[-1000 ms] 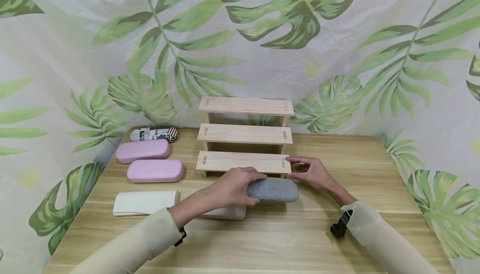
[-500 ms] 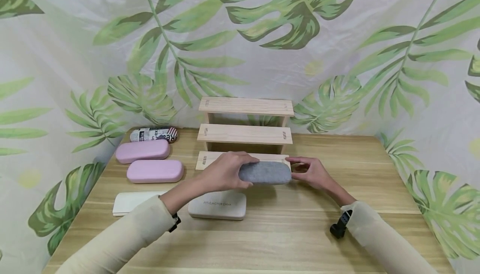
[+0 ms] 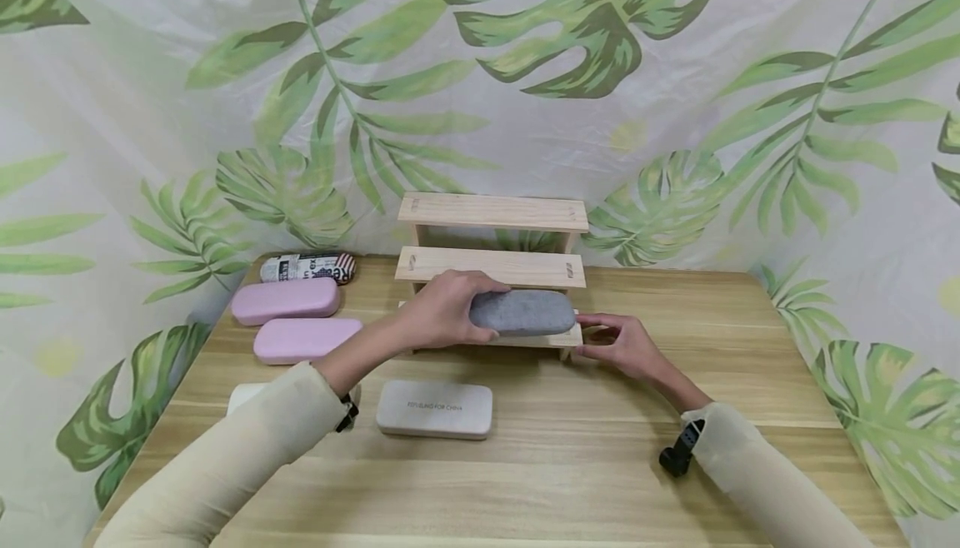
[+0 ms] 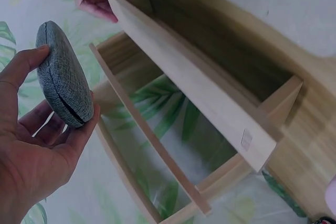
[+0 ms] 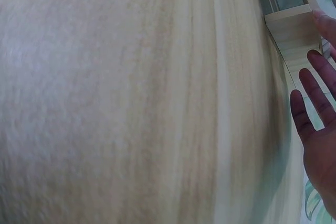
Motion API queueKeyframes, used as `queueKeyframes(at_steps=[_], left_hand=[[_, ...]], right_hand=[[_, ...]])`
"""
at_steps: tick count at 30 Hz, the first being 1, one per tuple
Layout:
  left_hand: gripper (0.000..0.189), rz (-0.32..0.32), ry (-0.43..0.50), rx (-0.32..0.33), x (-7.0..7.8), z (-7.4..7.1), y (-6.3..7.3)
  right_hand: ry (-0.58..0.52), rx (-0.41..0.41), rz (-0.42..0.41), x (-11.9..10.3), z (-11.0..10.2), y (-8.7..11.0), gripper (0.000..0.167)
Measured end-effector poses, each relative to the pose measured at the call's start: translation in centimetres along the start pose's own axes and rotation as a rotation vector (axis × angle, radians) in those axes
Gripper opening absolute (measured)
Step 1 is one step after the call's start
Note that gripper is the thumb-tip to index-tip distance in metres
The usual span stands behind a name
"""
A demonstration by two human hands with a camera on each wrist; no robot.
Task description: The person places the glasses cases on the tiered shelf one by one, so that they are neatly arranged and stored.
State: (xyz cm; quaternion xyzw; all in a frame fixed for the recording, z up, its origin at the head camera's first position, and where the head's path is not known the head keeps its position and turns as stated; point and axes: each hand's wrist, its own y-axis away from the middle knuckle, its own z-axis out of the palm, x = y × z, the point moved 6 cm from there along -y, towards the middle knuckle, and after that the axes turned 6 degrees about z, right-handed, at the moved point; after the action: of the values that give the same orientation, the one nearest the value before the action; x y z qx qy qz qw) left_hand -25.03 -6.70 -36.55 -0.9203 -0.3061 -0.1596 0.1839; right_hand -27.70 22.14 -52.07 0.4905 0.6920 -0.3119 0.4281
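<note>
A grey fabric glasses case (image 3: 522,312) is pinched by its left end in my left hand (image 3: 442,311), thumb on one side and fingers on the other. In the head view the case overlaps the lowest step of a three-tier wooden display stand (image 3: 491,265). The left wrist view shows the glasses case (image 4: 64,74) held apart from the stand (image 4: 194,93), its seam facing the camera. My right hand (image 3: 626,346) pinches the right end of the lowest step between thumb and index finger. Its other fingers (image 5: 316,98) are spread out in the right wrist view.
A white glasses case (image 3: 435,409) with printed lettering lies in front of the stand. Two pink cases (image 3: 287,300) and a newspaper-print case (image 3: 307,268) lie at the left on the wooden table (image 3: 637,473). My left sleeve partly covers another white case (image 3: 243,396).
My left hand has carried the grey glasses case up and away from me, from in front of the stand to over its lowest step. My right hand has stayed in place.
</note>
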Motion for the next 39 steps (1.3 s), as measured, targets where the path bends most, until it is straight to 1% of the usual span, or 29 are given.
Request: queueKeyframes(at_steps=[10,15,19,28,35,39], left_hand=[[0.063,-0.036,0.003,0.009,-1.5,-1.6,-1.1],[0.063,-0.068,0.031,0.045,-2.4,-2.3,-1.4],[0.064,-0.092,0.064,0.067,-2.9,-2.7,-1.7],[0.064,-0.126,0.079,0.097,-4.2,-3.3,-2.8],[0.063,-0.129,0.100,0.113,-5.1,-3.4,-4.4],[0.064,-0.138,0.119,0.120,-5.5,-3.5,-5.0]], right_hand=[[-0.005,-0.014,0.003,-0.1,0.0,0.1,0.052],[0.017,-0.011,-0.005,-0.1,0.1,0.1,0.052],[0.014,-0.014,-0.009,-0.2,0.2,0.2,0.052],[0.021,-0.016,-0.003,-0.1,0.2,0.4,0.052],[0.028,0.001,0.008,0.0,0.2,0.4,0.051],[0.019,0.000,0.026,-0.2,0.2,0.3,0.051]])
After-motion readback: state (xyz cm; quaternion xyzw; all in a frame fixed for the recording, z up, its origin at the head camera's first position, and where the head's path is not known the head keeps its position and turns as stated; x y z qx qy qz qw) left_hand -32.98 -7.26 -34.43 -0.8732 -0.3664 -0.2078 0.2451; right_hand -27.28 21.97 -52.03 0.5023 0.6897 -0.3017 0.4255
